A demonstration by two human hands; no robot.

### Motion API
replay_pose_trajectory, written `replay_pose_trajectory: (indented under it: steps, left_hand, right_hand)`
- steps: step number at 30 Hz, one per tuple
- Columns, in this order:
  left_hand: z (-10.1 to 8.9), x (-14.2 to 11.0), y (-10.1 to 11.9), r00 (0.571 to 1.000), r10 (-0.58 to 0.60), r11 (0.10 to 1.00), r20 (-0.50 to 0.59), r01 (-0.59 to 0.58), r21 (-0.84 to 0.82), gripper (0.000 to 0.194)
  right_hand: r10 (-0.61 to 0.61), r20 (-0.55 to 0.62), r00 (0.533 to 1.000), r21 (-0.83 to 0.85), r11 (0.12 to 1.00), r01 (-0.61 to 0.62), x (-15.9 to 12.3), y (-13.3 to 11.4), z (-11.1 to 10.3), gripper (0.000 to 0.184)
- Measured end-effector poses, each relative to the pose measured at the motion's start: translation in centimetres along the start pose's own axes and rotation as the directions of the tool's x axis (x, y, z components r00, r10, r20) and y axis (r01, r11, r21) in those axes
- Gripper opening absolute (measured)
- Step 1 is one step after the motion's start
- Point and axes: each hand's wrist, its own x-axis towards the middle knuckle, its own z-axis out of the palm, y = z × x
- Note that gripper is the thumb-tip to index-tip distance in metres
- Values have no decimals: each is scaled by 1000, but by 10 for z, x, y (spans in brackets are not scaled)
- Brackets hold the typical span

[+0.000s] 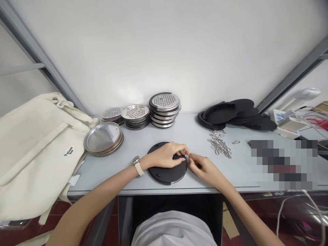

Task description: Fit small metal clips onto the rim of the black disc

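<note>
A black round cover (166, 175) with small slots lies flat near the table's front edge, a thin shiny rim showing along its lower right. Over it rests my left hand (167, 155), its fingers curled around to the cover's right edge and the thumb bent below. My right hand (203, 169) is closed in a pinch at that same edge, its fingertips meeting those of my left. What sits between the right fingertips is too small to make out. Metal clips (219, 144) lie in a loose pile beyond my right hand, with a single clip (235, 142) apart from them.
Stacked perforated grater discs (165, 101) and more grater discs (135, 112) stand along the wall. Plain metal plates (102, 136) are piled at left beside a cream bag (38, 153). Black covers (221, 112) heap at back right, near a power strip (284, 123) with cables.
</note>
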Motion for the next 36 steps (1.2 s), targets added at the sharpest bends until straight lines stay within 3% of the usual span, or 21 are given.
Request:
replay_pose_trajectory:
  steps: [14, 36]
  left_hand:
    - [-1, -2, 2, 1000, -21, 1000, -23, 21, -21, 26]
    - [0, -3, 0, 1000, 17, 998, -5, -18, -57, 26]
  right_hand:
    - [-32, 10, 999, -75, 997, 33, 2, -4, 0, 30]
    - [-51, 40, 998, -24, 998, 52, 1, -1, -2, 29]
